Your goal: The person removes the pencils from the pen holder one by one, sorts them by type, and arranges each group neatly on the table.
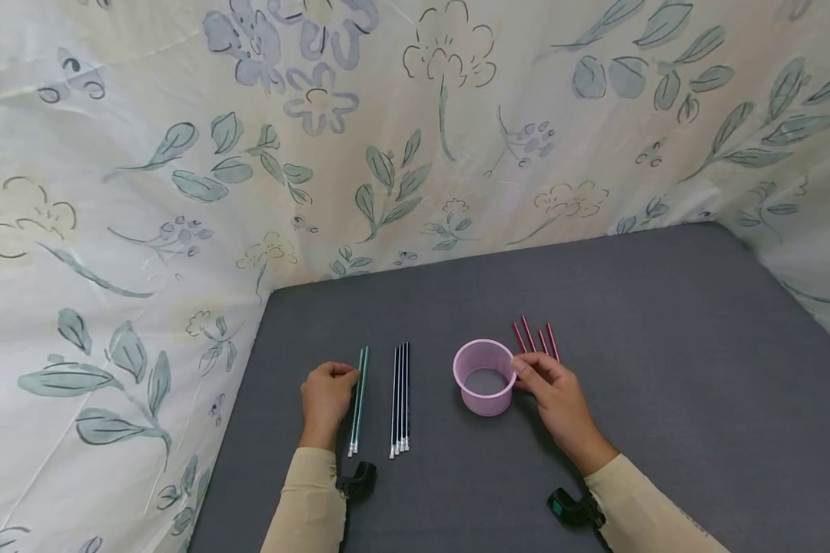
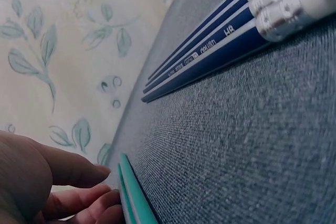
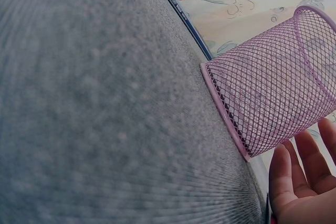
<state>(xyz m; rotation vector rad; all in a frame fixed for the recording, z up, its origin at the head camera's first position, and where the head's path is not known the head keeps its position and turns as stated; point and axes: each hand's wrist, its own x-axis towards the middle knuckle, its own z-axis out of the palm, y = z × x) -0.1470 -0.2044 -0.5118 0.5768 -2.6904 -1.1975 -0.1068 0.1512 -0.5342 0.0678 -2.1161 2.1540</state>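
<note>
Two green pencils (image 1: 360, 399) lie side by side on the dark grey cloth, eraser ends towards me. My left hand (image 1: 328, 399) is just left of them, its fingertips at their side; in the left wrist view the fingers (image 2: 73, 167) are loosely bent beside the green pencils (image 2: 134, 198). A pink mesh pen cup (image 1: 486, 403) stands upright between the hands. My right hand (image 1: 552, 392) has its fingertips at the cup's right side; in the right wrist view its fingers (image 3: 312, 161) are spread loosely next to the mesh, not wrapped around it.
Several dark blue pencils (image 1: 400, 403) with white erasers lie in a row between the green ones and the cup. Several red pencils (image 1: 552, 342) lie behind the right hand, partly hidden by it. Floral fabric (image 1: 387, 192) hangs along the table's back and left edges.
</note>
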